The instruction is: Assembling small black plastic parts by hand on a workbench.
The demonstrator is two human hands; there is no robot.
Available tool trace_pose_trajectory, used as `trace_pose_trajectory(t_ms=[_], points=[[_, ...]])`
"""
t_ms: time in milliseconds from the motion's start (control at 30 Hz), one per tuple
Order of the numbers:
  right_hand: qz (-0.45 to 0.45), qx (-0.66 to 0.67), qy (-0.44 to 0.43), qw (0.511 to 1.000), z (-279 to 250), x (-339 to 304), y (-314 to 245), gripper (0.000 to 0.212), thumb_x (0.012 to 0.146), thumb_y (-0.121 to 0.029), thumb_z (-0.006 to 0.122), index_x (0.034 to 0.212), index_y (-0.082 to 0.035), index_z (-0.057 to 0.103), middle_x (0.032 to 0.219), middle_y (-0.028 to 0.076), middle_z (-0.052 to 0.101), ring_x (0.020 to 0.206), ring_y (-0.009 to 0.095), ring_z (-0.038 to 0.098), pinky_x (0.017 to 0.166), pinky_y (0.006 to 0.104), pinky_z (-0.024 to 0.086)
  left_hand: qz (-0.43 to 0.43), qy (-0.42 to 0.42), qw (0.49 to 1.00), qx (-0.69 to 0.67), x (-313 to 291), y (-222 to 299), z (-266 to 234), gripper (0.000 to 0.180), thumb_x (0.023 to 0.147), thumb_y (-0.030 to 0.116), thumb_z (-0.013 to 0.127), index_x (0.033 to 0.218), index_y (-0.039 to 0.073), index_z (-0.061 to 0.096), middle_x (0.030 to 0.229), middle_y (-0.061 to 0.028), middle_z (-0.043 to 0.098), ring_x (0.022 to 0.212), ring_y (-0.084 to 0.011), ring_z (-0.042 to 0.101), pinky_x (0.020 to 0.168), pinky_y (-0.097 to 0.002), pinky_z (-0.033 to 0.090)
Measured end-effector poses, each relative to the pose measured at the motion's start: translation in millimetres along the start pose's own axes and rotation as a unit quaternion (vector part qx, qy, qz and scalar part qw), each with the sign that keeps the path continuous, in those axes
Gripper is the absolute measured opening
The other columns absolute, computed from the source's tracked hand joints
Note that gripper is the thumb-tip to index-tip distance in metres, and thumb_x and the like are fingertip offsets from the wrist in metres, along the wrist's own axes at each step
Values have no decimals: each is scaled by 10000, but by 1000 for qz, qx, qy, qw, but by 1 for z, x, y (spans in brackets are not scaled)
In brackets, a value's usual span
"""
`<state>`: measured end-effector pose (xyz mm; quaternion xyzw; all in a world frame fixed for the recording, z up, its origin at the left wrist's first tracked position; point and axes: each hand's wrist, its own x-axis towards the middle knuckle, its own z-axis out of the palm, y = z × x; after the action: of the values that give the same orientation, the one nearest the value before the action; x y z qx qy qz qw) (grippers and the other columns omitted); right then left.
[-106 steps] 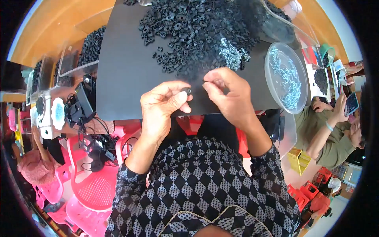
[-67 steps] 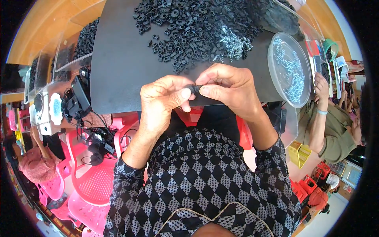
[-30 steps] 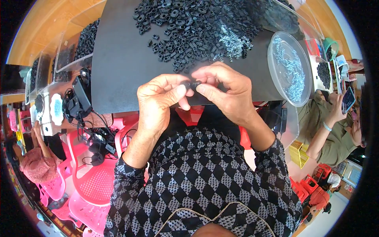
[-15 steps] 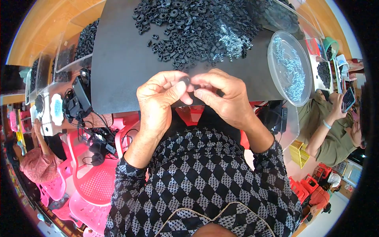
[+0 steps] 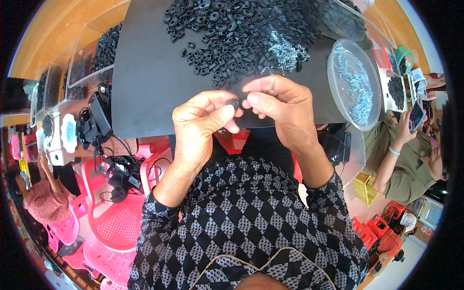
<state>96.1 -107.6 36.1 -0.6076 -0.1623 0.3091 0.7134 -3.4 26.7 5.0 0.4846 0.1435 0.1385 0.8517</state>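
One black plastic part (image 5: 236,104): above the desk (image 5: 145,92), just left of the right hand (image 5: 291,108); long axis unclear.
Left hand (image 5: 199,116): nearer, fingers pinching it.
Right hand: fingers curled; can't tell whether gripping.

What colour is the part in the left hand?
The part is black, clearest in the head view.

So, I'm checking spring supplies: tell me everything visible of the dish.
The dish looks like clear plastic: shallow, rounded, thin-rimmed, open on top. Silvery-blue springs lie in it in a long, loose band. It sits at the table's right; whether it overhangs the edge is unclear. The right grip does not touch it.
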Motion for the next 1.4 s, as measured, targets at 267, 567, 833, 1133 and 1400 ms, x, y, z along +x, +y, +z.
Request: trace_pose_trajectory(t_ms=[267, 567, 833, 1133, 1400], points=[[4, -15, -21, 1000, 0, 0, 2, 147, 784, -47, 670, 916, 17, 656, 756, 53, 657, 635, 77, 582, 553, 186, 430, 34, -5, 999, 32, -2, -1, -1, 173, 824, 11, 634, 985, -51, 623, 848, -109, 658, 650, -133, 600, 581, -230, 510], [39, -90, -32, 995, 1, 3, -4, 116, 783, -60, 659, 878, 7, 664, 713, 36, 641, 596, 58, 551, 510, 173, 412, 31, -2, 998, 61, -5, -4, -2, 167, 833, 8, 629, 986, -59, 620, 864, -96, 654, 666, -121, 593, 595, -224, 506], [-4, -144, -55, 988, 0, 4, -5, 103, 776, -10, 646, 876, 16, 650, 730, 12, 634, 665, 53, 570, 577, 181, 447, 32, 2, 996, 84, -7, -3, -1, 181, 836, 13, 628, 1001, -62, 625, 878, -99, 651, 667, -110, 586, 596, -219, 508], [-45, -200, -65, 977, 4, -1, -1, 35, 799, -12, 610, 802, 18, 591, 710, 40, 635, 631, 53, 570, 540, 224, 457, 34, 6, 993, 112, -11, -5, 1, 141, 830, 4, 630, 953, -64, 641, 834, -77, 626, 625, -89, 568, 558, -205, 481], [-62, -244, -48, 967, 7, -6, -6, 82, 806, -46, 614, 847, 20, 588, 727, 94, 622, 614, 115, 585, 534, 259, 457, 59, 12, 987, 151, -13, -2, 2, 134, 813, -42, 622, 943, -65, 642, 808, -76, 618, 589, -96, 556, 536, -208, 464]])
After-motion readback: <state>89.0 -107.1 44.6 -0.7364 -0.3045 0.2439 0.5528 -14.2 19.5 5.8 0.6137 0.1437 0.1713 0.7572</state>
